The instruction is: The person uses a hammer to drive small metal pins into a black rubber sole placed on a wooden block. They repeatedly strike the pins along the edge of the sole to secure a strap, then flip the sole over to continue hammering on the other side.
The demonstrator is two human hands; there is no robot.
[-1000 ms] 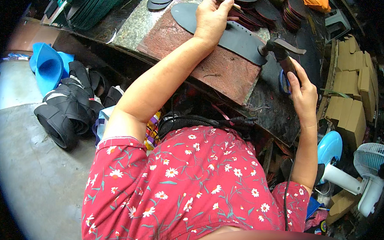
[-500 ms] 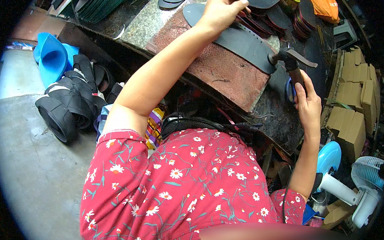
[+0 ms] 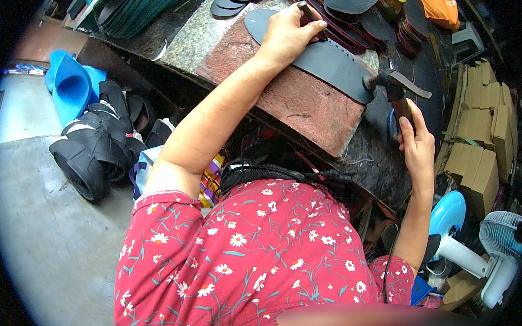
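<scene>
A thin dark rod, like a hole punch [image 3: 305,9], is pinched in my left hand [image 3: 285,39]. Its lower end is by the far edge of a dark grey sole-shaped sheet [image 3: 335,68], where a row of small holes runs. The sheet lies flat on a worn reddish board [image 3: 311,113], and my left wrist passes over its near edge. On the right, my right hand [image 3: 417,141] is wrapped round the handle of a hammer [image 3: 396,90]. The hammer's round face is beside the sheet's right end; I cannot tell whether they touch.
Stacked dark sole pieces [image 3: 233,1] lie at the table's far side. An orange bag [image 3: 440,10] is at the back right. Cardboard pieces [image 3: 473,168] and a fan [image 3: 499,237] stand right. Black rolled pieces [image 3: 90,148] and blue sheets [image 3: 73,88] rest on the left floor.
My left hand has come nearer and slightly left with the punch, from beyond the sheet's far edge to over the sheet. The hammer has stayed almost where it was.
</scene>
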